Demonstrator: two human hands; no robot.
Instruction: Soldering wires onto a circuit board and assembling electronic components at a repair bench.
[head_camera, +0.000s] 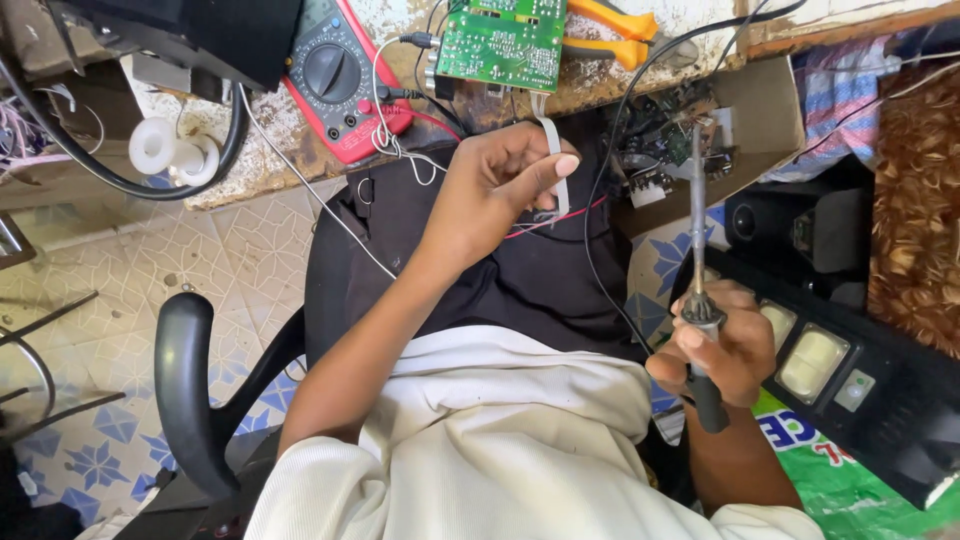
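Over lap | L hand (500, 185) pinches ribbon cable (553, 160) | R hand (722, 345) fists soldering iron (697, 250) upright

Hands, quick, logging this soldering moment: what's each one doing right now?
Left hand: closed, pinching the flat white ribbon cable.
Right hand: closed around the soldering iron, tip pointing up.

We see a green circuit board (502, 42), a red multimeter (338, 82) with a dark dial, orange-handled pliers (612, 28), and a grey-shafted soldering iron (698, 290) with a black grip. The floor (200, 255) shows cream tiles patterned with blue stars.
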